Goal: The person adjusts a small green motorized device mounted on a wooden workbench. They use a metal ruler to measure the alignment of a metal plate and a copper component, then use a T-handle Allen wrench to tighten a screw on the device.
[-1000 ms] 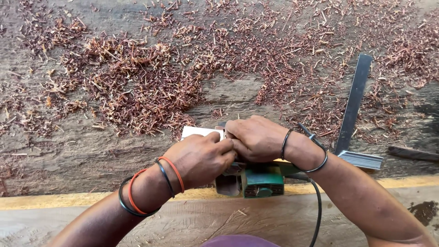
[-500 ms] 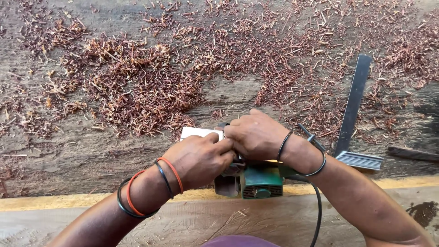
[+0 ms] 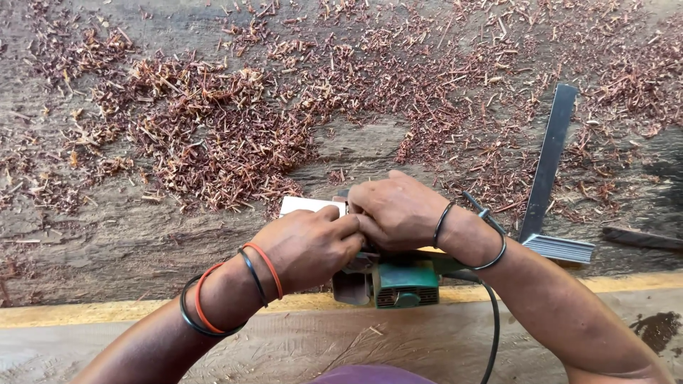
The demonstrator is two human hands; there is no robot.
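Fingers (image 3: 341, 226) on green planer (image 3: 398, 283), white plate (image 3: 311, 206).

A single head-worn view looks steeply down from close above the green power tool (image 3: 398, 283), which sits low of centre. Beyond it the frame faces outward over the shaving-strewn timber (image 3: 213, 142); the wearer's forearms enter from the bottom edge.

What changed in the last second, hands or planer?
Very little. The right hand shifted slightly, its fingers curling closer over the top of the green power planer. The left hand kept its grip on the planer's front. Planer, metal square and wood shavings stayed where they were.
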